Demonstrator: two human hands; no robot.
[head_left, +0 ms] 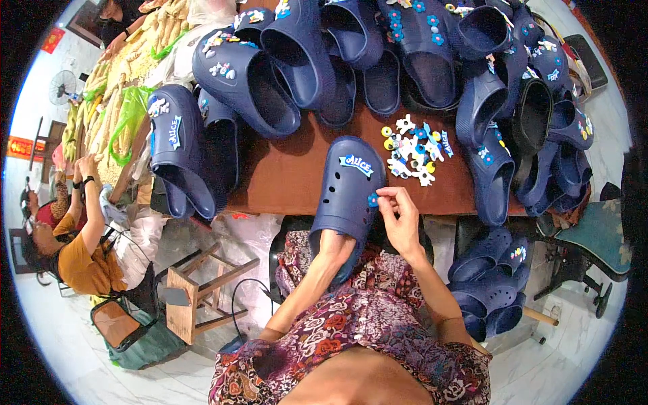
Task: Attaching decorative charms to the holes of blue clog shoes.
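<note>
A navy blue clog point(345, 196) with holes in its top rests at the near edge of the brown table point(283, 175). My left hand point(335, 246) reaches into its heel opening and holds it. My right hand point(398, 216) pinches a small blue flower charm point(372, 200) against the clog's right side. A light blue lettered charm point(356, 164) sits across the clog's toe. A small heap of loose charms point(413, 148) in white, blue and yellow lies just right of the clog's toe.
Many more navy clogs point(270, 74) with charms are piled across the back and sides of the table, and several lie on the floor point(489, 283) at my right. A person in a yellow top point(81, 256) sits at the left beside a wooden stool point(196, 290).
</note>
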